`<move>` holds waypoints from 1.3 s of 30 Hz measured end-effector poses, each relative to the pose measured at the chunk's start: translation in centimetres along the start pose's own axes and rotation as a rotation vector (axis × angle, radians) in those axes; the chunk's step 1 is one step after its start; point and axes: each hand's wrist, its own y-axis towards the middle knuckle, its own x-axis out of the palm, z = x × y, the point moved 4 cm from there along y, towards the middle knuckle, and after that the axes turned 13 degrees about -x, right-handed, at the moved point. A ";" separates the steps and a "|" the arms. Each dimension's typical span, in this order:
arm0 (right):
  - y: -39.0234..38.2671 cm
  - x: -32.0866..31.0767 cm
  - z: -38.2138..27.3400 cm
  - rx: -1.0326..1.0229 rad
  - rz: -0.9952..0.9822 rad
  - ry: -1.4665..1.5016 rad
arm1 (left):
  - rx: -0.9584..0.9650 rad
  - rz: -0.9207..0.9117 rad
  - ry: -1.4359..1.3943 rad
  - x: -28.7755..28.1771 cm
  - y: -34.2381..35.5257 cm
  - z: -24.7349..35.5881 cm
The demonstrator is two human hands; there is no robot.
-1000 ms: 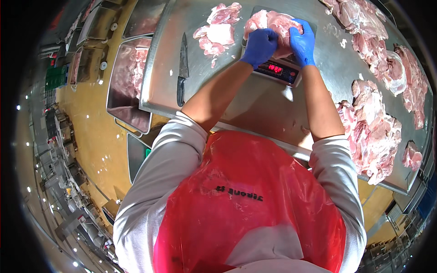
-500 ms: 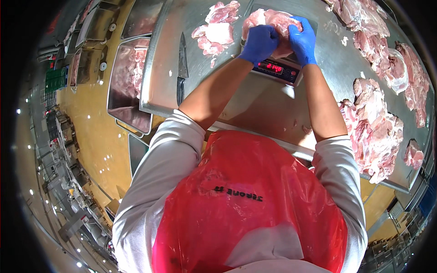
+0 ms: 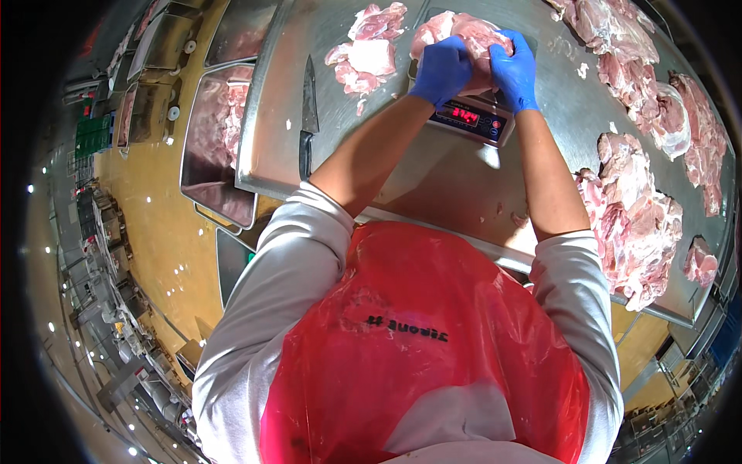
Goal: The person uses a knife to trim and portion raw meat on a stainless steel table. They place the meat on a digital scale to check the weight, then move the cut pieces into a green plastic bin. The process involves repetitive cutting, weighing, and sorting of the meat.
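Observation:
Both my hands wear blue gloves and rest on a pile of raw pink meat [image 3: 452, 27] lying on a scale [image 3: 473, 122] with a red lit display. My left hand [image 3: 440, 69] grips the near left side of the pile. My right hand [image 3: 513, 68] grips its near right side. The fingers of both curl into the meat. The scale stands on a steel table [image 3: 433, 174].
A dark-handled knife [image 3: 308, 116] lies on the table's left part, beside a smaller heap of meat pieces [image 3: 367, 50]. Large meat heaps [image 3: 638, 216] cover the table's right side. Steel trays with meat [image 3: 212, 131] stand left of the table. I wear a red apron [image 3: 425, 348].
Both hands have stayed on the meat on the scale, shifting their grip only slightly. Nothing else moved.

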 end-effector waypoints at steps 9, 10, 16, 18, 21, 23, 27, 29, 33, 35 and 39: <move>0.0 -0.4 -0.2 -0.016 -0.017 -0.021 | 0.250 -0.102 0.004 -1.2 0.5 0.0; 0.1 -0.4 -0.3 -0.024 -0.020 -0.015 | 0.271 -0.085 0.001 -1.1 0.7 -0.1; 0.5 -0.5 -1.0 -0.067 -0.070 -0.058 | 0.307 0.035 0.009 -0.3 1.3 -1.5; 0.9 -0.3 -0.4 -0.091 -0.093 -0.022 | 0.297 0.118 -0.042 0.1 1.3 -2.1; 0.9 -0.5 0.0 -0.093 -0.115 -0.002 | 0.101 0.151 -0.133 0.3 1.1 -1.9; 0.8 -0.6 -0.7 -0.098 -0.138 -0.011 | 0.100 0.140 -0.087 0.3 1.1 -1.8; 0.5 -0.6 -1.2 -0.118 -0.163 -0.044 | 0.217 0.152 0.095 0.5 1.6 -2.0; 0.6 -0.6 -1.5 -0.114 -0.151 -0.064 | 0.177 0.125 0.114 0.7 1.6 -1.9; 0.6 -0.7 -1.6 -0.110 -0.152 -0.062 | 0.001 0.016 0.154 0.8 1.6 -1.9; 0.4 -0.8 -1.6 -0.127 -0.169 -0.040 | -0.012 -0.040 0.126 0.3 1.8 -1.8; 0.3 -2.7 -0.2 -0.156 -0.175 -0.038 | 0.002 -0.305 0.043 0.0 1.8 -0.8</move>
